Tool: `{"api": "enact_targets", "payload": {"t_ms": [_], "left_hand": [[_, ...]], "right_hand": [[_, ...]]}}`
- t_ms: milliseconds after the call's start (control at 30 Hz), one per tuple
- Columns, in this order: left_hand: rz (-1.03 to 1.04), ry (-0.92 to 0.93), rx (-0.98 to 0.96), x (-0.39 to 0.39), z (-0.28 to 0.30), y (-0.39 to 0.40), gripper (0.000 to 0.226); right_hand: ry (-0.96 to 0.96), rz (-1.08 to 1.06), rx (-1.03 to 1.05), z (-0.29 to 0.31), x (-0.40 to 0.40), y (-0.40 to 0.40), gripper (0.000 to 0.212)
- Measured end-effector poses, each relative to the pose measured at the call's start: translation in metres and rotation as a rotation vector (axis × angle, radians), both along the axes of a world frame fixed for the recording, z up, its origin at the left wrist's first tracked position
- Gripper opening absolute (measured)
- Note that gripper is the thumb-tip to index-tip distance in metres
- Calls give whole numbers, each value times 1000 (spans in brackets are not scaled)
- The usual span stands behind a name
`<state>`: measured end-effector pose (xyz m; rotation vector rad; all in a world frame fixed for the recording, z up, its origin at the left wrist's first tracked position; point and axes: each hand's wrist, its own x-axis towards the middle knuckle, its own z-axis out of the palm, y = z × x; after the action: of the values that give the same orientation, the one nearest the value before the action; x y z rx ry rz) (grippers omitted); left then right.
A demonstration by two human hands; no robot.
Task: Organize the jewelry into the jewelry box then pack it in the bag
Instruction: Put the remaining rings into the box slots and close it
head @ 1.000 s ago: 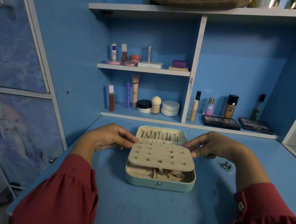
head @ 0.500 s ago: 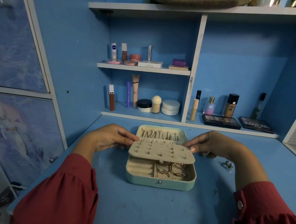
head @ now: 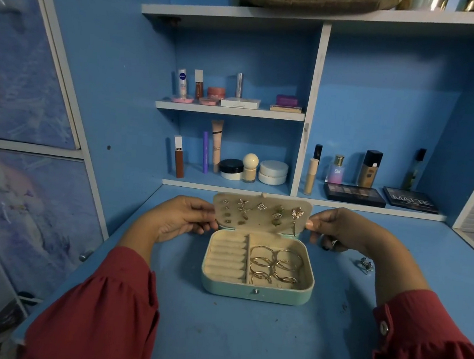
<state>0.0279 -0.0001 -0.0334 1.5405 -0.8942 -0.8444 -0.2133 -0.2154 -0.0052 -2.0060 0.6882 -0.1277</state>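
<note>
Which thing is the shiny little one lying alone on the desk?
Start at the green jewelry box on the blue desk. Look past the right hand: the small silver piece lies there alone, unlike the gold rings inside.

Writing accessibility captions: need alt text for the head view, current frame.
Two hands, left hand and right hand, hold a beige earring panel upright by its side edges, behind an open mint jewelry box on a blue desk. The box's right compartment holds gold rings; a small silver piece lies on the desk to the right. Cosmetics fill the shelves behind.
</note>
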Motion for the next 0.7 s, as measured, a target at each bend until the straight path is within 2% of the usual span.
{"api": "enact_targets", "payload": {"t_ms": [133,367,700], "left_hand": [[25,-30,-26,-1,-1,-2,13],[92,-93,-55,-2,-1,-8,10],[219,-188,28,-3,-3,-17,7]], "right_hand": [[-29,-43,-19,-5,3,-5,17],[-114,-66,-158,-6,8,-5,16],[-139,-179,-167,-8,18,2,18]]}}
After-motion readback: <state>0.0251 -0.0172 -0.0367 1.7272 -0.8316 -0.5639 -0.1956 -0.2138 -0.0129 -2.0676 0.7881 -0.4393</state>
